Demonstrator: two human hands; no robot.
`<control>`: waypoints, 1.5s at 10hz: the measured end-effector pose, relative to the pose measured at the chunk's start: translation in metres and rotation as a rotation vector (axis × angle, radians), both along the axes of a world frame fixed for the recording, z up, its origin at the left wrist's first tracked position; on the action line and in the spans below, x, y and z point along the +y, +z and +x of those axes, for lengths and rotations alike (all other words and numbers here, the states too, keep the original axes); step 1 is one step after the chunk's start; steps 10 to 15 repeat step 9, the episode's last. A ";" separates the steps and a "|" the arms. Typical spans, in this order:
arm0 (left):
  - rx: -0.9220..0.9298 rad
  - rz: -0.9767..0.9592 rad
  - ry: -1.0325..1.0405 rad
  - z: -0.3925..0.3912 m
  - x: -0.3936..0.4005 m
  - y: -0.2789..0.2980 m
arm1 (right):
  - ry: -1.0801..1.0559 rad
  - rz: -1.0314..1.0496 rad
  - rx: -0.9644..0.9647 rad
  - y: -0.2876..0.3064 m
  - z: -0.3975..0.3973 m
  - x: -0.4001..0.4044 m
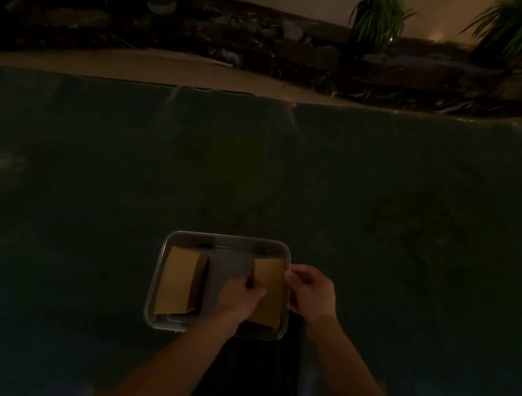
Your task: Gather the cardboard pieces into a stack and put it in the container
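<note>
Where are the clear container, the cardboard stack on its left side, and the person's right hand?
clear container (230, 238): head view, on its far rim.
cardboard stack (178, 280): head view, middle of the top sheet, on the container's left side.
right hand (312, 292): head view, back of the hand, at the container's right edge.

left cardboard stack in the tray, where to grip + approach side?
Judgement: pinch the left cardboard stack across its long right edge, coming from above and from the middle of the container. That edge faces the bare tray centre; the stack's left edge sits close to the wall. The left hand is nearest; the right hand holds the other stack.
</note>
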State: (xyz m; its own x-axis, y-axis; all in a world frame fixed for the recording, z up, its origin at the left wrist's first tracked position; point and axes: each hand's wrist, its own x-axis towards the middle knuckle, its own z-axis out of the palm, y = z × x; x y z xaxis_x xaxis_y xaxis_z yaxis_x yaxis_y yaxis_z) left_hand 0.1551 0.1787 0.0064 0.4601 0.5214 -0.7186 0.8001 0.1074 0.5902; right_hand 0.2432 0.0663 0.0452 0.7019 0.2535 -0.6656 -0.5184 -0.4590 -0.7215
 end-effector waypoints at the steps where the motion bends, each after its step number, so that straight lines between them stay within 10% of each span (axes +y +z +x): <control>1: -0.006 0.054 -0.068 0.000 -0.002 0.000 | 0.005 -0.002 -0.012 -0.001 -0.001 0.000; 5: 0.113 0.326 -0.411 0.000 -0.008 -0.008 | -0.018 0.006 -0.014 0.002 -0.001 -0.001; 15: -0.097 0.326 -0.278 -0.016 0.006 0.017 | -0.067 -0.004 -0.063 0.015 -0.016 -0.013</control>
